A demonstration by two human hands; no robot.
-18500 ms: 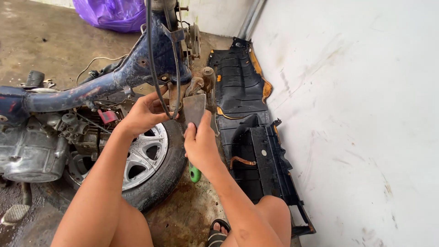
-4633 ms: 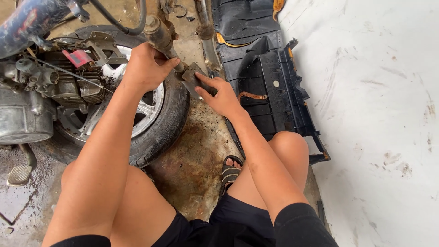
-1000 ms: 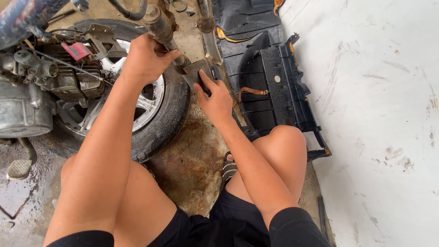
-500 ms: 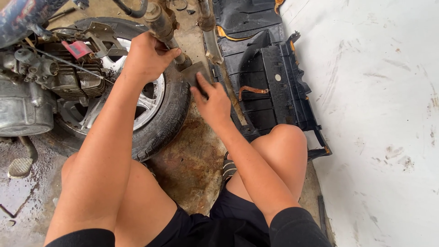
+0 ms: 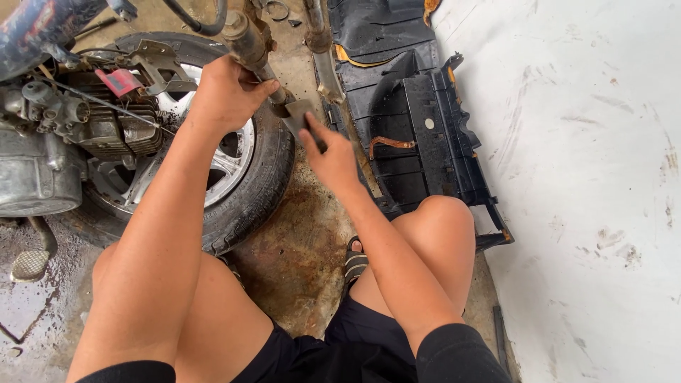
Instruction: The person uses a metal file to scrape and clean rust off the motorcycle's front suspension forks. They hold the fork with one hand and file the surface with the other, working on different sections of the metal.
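Note:
I sit on the ground in front of a stripped motorbike. My left hand is wrapped around a rusty fork tube just above the front tyre. My right hand presses a small grey rectangular piece, like sandpaper, against the lower end of that tube. The wheel's silver alloy rim lies under my left wrist.
The engine with wires and a red part sits at the left, with a foot pedal below it. Black plastic body panels lie against the white wall on the right. The concrete floor is stained and wet.
My right hand with the grey piece has slid a little along the tube. My left hand keeps its hold. The view has shifted slightly.

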